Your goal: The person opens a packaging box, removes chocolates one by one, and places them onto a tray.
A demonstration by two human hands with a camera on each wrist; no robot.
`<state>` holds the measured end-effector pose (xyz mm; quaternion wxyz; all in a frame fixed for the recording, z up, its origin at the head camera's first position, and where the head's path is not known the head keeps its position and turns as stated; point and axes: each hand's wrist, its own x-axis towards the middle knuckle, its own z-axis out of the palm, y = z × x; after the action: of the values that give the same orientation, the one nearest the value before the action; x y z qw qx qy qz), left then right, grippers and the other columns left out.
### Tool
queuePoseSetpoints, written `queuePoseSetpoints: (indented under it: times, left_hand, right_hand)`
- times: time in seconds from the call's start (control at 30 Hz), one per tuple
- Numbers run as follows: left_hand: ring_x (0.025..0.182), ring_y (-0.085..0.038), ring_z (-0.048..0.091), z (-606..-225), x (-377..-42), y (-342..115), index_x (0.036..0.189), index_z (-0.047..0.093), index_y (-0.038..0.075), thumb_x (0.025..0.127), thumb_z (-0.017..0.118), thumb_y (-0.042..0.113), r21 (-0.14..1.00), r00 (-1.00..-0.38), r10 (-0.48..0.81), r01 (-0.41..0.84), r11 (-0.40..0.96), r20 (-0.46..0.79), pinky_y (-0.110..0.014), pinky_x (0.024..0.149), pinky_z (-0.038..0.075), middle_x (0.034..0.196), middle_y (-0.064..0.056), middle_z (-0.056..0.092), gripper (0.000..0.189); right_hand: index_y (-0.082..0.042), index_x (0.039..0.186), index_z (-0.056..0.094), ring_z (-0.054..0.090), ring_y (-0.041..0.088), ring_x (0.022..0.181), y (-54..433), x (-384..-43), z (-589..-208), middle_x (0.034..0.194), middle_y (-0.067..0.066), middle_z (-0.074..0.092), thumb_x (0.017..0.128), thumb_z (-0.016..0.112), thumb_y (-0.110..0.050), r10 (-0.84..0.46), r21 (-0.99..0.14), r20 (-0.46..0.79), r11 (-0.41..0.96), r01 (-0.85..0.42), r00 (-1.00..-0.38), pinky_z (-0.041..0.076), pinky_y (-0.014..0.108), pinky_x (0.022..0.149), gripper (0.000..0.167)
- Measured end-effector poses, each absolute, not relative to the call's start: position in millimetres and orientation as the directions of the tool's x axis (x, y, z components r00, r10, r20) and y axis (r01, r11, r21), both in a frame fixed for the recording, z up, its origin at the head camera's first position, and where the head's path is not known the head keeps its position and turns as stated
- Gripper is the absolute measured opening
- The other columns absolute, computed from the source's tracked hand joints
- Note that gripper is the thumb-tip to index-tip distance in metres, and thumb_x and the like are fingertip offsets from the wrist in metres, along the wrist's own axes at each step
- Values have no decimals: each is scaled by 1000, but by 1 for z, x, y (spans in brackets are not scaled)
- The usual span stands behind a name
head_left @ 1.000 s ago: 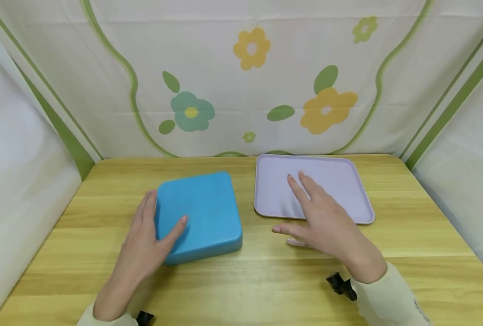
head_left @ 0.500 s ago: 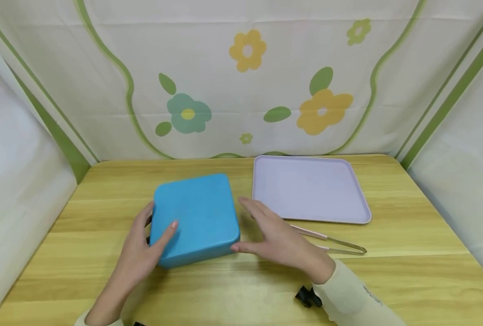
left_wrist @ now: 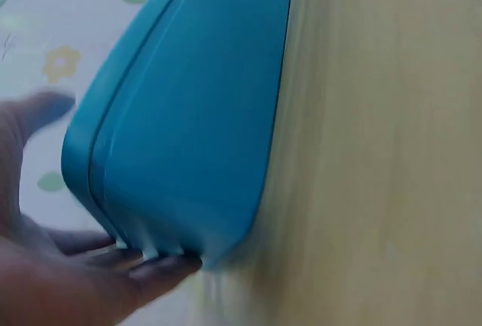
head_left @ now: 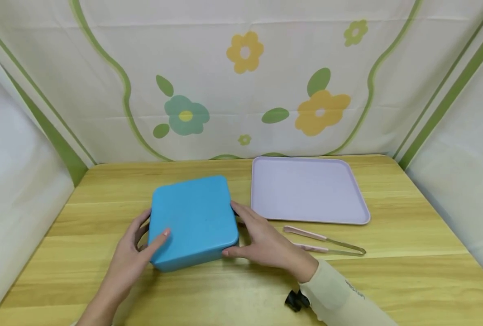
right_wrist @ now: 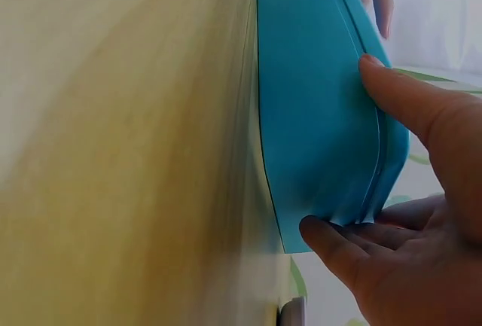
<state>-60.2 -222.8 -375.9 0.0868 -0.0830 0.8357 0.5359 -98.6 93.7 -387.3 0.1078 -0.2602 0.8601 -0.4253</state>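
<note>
A blue lidded box (head_left: pixel 192 222) with rounded corners sits on the wooden table, its lid seam showing in both wrist views. My left hand (head_left: pixel 129 253) holds its left side, fingers bent against the side wall and thumb over the lid's edge. At the opposite side my right hand (head_left: pixel 265 240) grips the near right corner. The right thumb (right_wrist: pixel 399 89) presses the front wall near the lid seam, and the other fingers (right_wrist: pixel 335 251) lie along the right wall. The box's contents are hidden under the lid.
A flat lilac tray (head_left: pixel 308 190) lies at the back right of the table. Metal tongs (head_left: pixel 327 242) with pink-covered arms lie in front of it, beyond my right hand. A flowered cloth (head_left: pixel 225 90) hangs behind the table, with white cloth at both sides.
My right hand has moved left from over the tray and tongs to the box's right side, uncovering the tongs. My left hand has slid slightly toward me along the box.
</note>
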Motion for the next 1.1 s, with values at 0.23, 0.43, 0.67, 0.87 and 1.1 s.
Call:
queuePoseSetpoints:
  times: [0.23,0.43,0.67,0.87,1.1]
  left_hand:
    - [167,-43,14,-386,-53,-233,173,-5,34,91,90,28,888,-980,102,-109,446,-171,-66,124,33,182,-12,5,126]
    - [166,-39,16,-391,-53,-237,170,-7,44,85,95,24,882,-979,150,-52,469,-137,-48,120,43,182,-10,6,135]
    - [167,-39,15,-393,-54,-238,169,-8,47,84,95,24,884,-979,152,-50,464,-135,-57,122,39,182,-7,5,136]
    - [166,-40,14,-393,-52,-239,169,-9,47,84,95,25,891,-979,162,-35,454,-121,-13,110,41,183,-6,3,136]
    - [164,-43,18,-393,-53,-238,170,-8,43,84,95,25,899,-979,177,-8,438,-96,-1,97,37,182,-11,7,136]
  right_hand:
    - [-18,174,19,31,27,164,93,-99,-388,178,2,28,89,90,-41,-535,-791,44,497,-356,-844,35,58,128,114]
    - [-17,174,19,30,28,164,93,-97,-387,178,3,28,88,91,-41,-523,-780,40,517,-354,-851,35,58,129,114]
    - [-15,174,19,30,27,164,92,-96,-387,178,4,28,88,91,-39,-524,-776,48,516,-362,-851,35,56,129,114]
    - [-15,173,20,30,27,164,92,-96,-388,178,4,29,88,91,-40,-518,-774,50,521,-361,-854,35,57,129,113]
    - [-14,173,21,29,27,164,92,-95,-388,178,5,28,88,91,-41,-510,-768,51,529,-360,-858,35,55,129,113]
